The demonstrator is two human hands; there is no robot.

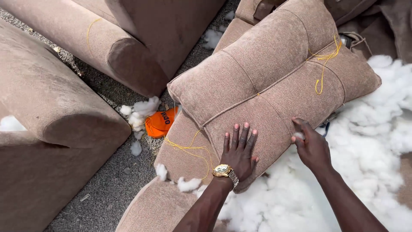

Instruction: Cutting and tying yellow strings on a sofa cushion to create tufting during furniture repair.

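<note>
Left hand (239,152) lies flat, fingers spread, pressing the near edge of the plump brown quilted fabric cushion (274,81), which rests on a brown sofa piece (171,159). Right hand (312,146) pinches a tuft of white fibre stuffing (369,141) at the cushion's near right edge. Risk: loose yellow thread (189,149) dangling near the wrist could snag, and stuffing could spill out at that edge.

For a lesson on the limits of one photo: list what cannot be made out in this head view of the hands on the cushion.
- Right hand: its fingers curl at the cushion edge; whether they pinch stuffing is hidden by the hand itself.
- Cushion underside: hidden by the cushion.
- Orange item: partly covered by stuffing, kind unclear.
- Dark object behind the cushion: mostly hidden.
- Left hand lies flat; both arms are cut off by the bottom edge.
</note>
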